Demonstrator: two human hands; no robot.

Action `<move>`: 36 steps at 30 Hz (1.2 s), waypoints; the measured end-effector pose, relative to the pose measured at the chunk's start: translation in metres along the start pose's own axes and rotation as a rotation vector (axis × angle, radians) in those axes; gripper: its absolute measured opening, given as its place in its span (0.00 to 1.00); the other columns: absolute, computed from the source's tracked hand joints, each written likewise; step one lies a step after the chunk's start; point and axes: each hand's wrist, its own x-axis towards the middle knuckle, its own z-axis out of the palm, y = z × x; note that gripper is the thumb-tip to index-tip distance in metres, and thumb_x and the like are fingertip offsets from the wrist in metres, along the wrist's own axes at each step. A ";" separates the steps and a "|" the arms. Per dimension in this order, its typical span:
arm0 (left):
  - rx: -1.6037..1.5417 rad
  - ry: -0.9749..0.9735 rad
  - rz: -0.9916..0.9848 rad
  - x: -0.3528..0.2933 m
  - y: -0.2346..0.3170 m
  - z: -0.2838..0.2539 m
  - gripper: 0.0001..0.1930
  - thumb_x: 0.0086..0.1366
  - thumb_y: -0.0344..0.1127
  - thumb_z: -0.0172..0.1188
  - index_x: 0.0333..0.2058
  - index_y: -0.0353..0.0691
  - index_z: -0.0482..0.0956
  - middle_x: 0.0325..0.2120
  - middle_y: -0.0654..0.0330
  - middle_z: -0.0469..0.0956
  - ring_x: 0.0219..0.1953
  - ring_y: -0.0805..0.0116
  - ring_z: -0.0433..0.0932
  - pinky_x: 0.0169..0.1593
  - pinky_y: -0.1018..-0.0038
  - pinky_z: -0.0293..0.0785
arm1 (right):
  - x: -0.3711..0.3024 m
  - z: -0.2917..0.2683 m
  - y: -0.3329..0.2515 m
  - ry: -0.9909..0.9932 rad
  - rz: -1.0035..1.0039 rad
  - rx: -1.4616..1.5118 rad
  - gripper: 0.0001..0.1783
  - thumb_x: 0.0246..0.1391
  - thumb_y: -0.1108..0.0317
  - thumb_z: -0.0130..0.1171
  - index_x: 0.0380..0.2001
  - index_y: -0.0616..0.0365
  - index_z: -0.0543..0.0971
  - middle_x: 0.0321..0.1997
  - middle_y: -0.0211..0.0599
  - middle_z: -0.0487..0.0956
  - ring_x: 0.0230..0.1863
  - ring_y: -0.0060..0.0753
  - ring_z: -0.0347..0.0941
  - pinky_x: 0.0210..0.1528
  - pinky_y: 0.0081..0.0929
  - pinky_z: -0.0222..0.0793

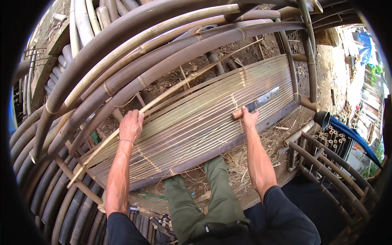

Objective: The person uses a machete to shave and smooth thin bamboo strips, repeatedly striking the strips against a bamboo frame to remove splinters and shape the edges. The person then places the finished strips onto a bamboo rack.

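My left hand (131, 126) is closed around a long, thin bamboo strip (178, 85), which runs slantwise from the lower left to the upper right above a slatted bamboo panel (196, 122). In my right hand (249, 117) is a large knife (267, 99) with a wooden handle and a broad, pale blade pointing up and to the right. The blade is over the right part of the panel, apart from the strip. Narrow parallel slats make up the panel, with light lashings crossing them. Its near edge is a dark bamboo rail (196, 162), close to my knees.
Thick curved bamboo poles (163, 61) arch over the panel's far side. A bamboo frame (326, 167) stands at the right, near a bundle of cut poles (335, 139) and a blue tarp (354, 139). Shavings (241, 163) litter the ground. More dark poles (61, 200) lie at the lower left.
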 end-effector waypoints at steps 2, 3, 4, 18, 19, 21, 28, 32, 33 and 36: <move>-0.023 -0.024 0.068 -0.032 0.008 -0.016 0.13 0.69 0.45 0.52 0.39 0.40 0.73 0.32 0.47 0.78 0.34 0.48 0.78 0.36 0.56 0.73 | -0.019 0.010 -0.037 -0.029 0.119 0.140 0.41 0.47 0.58 0.69 0.56 0.68 0.59 0.36 0.50 0.76 0.30 0.37 0.77 0.21 0.30 0.73; -0.086 -0.049 0.033 -0.046 0.023 -0.030 0.13 0.69 0.45 0.52 0.38 0.40 0.73 0.28 0.47 0.78 0.30 0.48 0.78 0.34 0.56 0.73 | -0.024 0.006 -0.057 -0.041 0.199 0.239 0.37 0.47 0.61 0.68 0.54 0.69 0.62 0.34 0.48 0.76 0.30 0.36 0.77 0.23 0.31 0.74; -0.152 -0.069 0.013 -0.058 0.047 -0.050 0.13 0.69 0.45 0.52 0.37 0.40 0.73 0.23 0.47 0.77 0.27 0.48 0.78 0.32 0.56 0.73 | -0.013 -0.001 -0.057 -0.028 0.201 0.261 0.31 0.47 0.64 0.66 0.49 0.69 0.65 0.33 0.47 0.76 0.29 0.35 0.76 0.23 0.33 0.73; -0.859 -0.254 0.140 -0.342 0.205 -0.097 0.22 0.73 0.48 0.45 0.23 0.40 0.70 0.16 0.67 0.64 0.21 0.75 0.62 0.26 0.73 0.60 | -0.358 -0.280 -0.103 -1.273 0.368 1.669 0.36 0.46 0.76 0.49 0.62 0.59 0.57 0.59 0.54 0.70 0.63 0.54 0.66 0.68 0.47 0.60; -0.904 -0.271 0.181 -0.363 0.205 -0.100 0.22 0.73 0.48 0.45 0.23 0.39 0.69 0.17 0.67 0.64 0.22 0.75 0.62 0.27 0.73 0.61 | -0.396 -0.292 -0.103 -1.296 0.276 1.673 0.33 0.46 0.75 0.50 0.60 0.60 0.60 0.54 0.50 0.73 0.59 0.51 0.69 0.68 0.46 0.60; -0.874 -0.307 0.270 -0.399 0.190 -0.110 0.24 0.73 0.51 0.44 0.26 0.37 0.73 0.19 0.66 0.69 0.25 0.74 0.66 0.30 0.74 0.65 | -0.458 -0.302 -0.094 -1.288 0.106 1.706 0.27 0.46 0.73 0.51 0.53 0.60 0.64 0.42 0.42 0.75 0.47 0.42 0.73 0.65 0.43 0.62; -0.757 -0.084 0.596 -0.475 0.179 -0.283 0.28 0.66 0.37 0.58 0.61 0.32 0.64 0.57 0.48 0.70 0.61 0.56 0.67 0.63 0.64 0.63 | -0.621 -0.347 -0.085 -1.148 -0.335 1.499 0.10 0.45 0.69 0.58 0.31 0.59 0.72 0.27 0.29 0.71 0.32 0.23 0.66 0.42 0.21 0.63; -0.781 0.276 1.246 -0.555 0.297 -0.471 0.41 0.67 0.61 0.49 0.65 0.31 0.56 0.60 0.45 0.65 0.62 0.55 0.66 0.63 0.58 0.63 | -0.700 -0.392 -0.085 -1.070 -0.453 1.429 0.22 0.39 0.72 0.61 0.42 0.59 0.68 0.33 0.29 0.70 0.33 0.24 0.68 0.39 0.23 0.67; -0.866 0.241 1.306 -0.574 0.325 -0.504 0.37 0.71 0.57 0.45 0.65 0.32 0.55 0.59 0.45 0.68 0.60 0.55 0.69 0.59 0.60 0.66 | -0.711 -0.403 -0.081 -1.043 -0.533 1.356 0.23 0.38 0.72 0.61 0.42 0.59 0.69 0.33 0.29 0.70 0.33 0.24 0.68 0.40 0.23 0.67; -1.158 0.042 1.477 -0.660 0.403 -0.569 0.20 0.74 0.44 0.43 0.53 0.32 0.67 0.44 0.53 0.69 0.46 0.63 0.69 0.48 0.69 0.66 | -0.736 -0.439 -0.056 -1.002 -0.634 1.226 0.29 0.36 0.69 0.65 0.46 0.60 0.70 0.39 0.32 0.72 0.39 0.24 0.70 0.48 0.24 0.68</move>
